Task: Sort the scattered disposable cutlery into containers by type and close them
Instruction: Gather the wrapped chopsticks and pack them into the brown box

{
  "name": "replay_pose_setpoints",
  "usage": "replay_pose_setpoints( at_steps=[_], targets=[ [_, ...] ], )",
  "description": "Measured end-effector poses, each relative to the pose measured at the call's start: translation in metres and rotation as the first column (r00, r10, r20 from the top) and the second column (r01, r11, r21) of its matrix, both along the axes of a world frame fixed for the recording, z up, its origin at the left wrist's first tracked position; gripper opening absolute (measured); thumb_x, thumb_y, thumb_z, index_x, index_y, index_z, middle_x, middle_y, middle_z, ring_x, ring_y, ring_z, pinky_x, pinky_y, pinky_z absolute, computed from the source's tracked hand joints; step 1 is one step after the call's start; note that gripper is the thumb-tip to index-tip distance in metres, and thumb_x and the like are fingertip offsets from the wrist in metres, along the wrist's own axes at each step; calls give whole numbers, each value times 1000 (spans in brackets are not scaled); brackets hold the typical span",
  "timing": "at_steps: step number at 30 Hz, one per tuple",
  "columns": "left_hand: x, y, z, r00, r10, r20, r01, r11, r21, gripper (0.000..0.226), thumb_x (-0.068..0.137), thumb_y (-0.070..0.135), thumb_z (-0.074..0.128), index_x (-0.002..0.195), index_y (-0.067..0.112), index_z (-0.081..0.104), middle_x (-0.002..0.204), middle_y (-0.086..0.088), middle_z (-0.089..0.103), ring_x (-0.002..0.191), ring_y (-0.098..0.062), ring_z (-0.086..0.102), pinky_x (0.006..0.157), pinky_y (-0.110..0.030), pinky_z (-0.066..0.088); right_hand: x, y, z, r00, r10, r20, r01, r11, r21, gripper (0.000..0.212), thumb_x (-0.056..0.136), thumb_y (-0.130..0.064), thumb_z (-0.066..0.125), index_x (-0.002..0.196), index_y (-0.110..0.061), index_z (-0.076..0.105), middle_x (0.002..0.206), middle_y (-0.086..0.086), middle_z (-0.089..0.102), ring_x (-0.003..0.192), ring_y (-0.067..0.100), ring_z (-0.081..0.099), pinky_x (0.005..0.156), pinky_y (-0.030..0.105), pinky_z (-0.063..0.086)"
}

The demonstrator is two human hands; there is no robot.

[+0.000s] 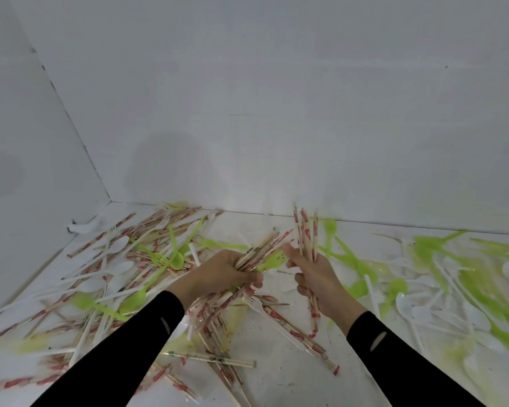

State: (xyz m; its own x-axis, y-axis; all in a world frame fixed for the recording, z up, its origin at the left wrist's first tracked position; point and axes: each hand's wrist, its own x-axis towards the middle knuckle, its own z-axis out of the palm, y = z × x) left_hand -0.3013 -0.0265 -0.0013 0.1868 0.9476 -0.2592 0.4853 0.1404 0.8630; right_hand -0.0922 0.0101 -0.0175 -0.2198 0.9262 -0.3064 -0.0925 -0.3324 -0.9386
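Both forearms enter from 6 o'clock. The left hand [227,271] grips a slanted chopstick bundle [265,248] aimed at 2 o'clock; the right hand [318,280], just beside it, grips an upright chopstick bundle [306,230].

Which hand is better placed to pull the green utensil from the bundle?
Right hand, probably, though it holds chopsticks: its fingertips are beside the green utensil, which the left hand grips within the bundle.
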Motion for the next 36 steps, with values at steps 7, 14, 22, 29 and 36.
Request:
replay_pose_setpoints(
  at_steps=[7, 14, 22, 29, 36],
  targets=[
    [0, -5, -5, 998, 42, 49, -41, 999, -20, 21, 86, 24, 76, 90, 6, 68, 75, -3, 73, 62, -11, 65, 57, -19, 50, -5, 0, 6, 999, -13, 32, 13, 1000, 13, 29, 84, -32, 76, 90, -7, 62, 69, 8, 59, 42, 12, 26, 38, 23, 27],
    [-29, -6, -16, 939, 318, -128, -297, 941, 162, 25, 95, 37, 61, 94, 12, 60, 66, 0, 52, 53, -14, 48, 51, -28, 43, 27, 27, 11, 939, -337, -61, 343, 924, 169, 22, 103, -35, 48, 98, -14, 51, 92, 4, 76, 42, 13, 20, 38, 22, 26],
    [-26, -17, -14, 673, 620, 404, -739, 548, 391, 39, 94, 44, 58, 82, 7, 52, 60, -14, 48, 47, -19, 42, 41, -30, 35, 36, 28, -34, 586, -340, 736, -167, 837, 520, 39, 96, -38, 57, 123, -11, 54, 112, 6, 53, 91, 24, 56, 70, 32, 42],
    [-11, -50, -58, 691, 637, 342, -723, 623, 300, 42, 86, 45, 64, 83, 3, 63, 68, -20, 63, 53, -27, 59, 48, -35, 46, -4, -9, -60, 330, 52, 942, -754, 615, 230, 32, 101, -37, 47, 123, -17, 58, 122, -4, 49, 106, 19, 58, 74, 27, 39],
    [-16, -46, -71, 771, 536, 344, -634, 697, 334, 14, 98, 26, 54, 109, 18, 58, 72, -6, 67, 70, -18, 67, 70, -30, 55, 3, -25, -66, 221, -22, 975, -769, 612, 188, 43, 98, -56, 40, 121, -25, 57, 115, -8, 54, 100, 17, 61, 73, 30, 45]
  ],
)
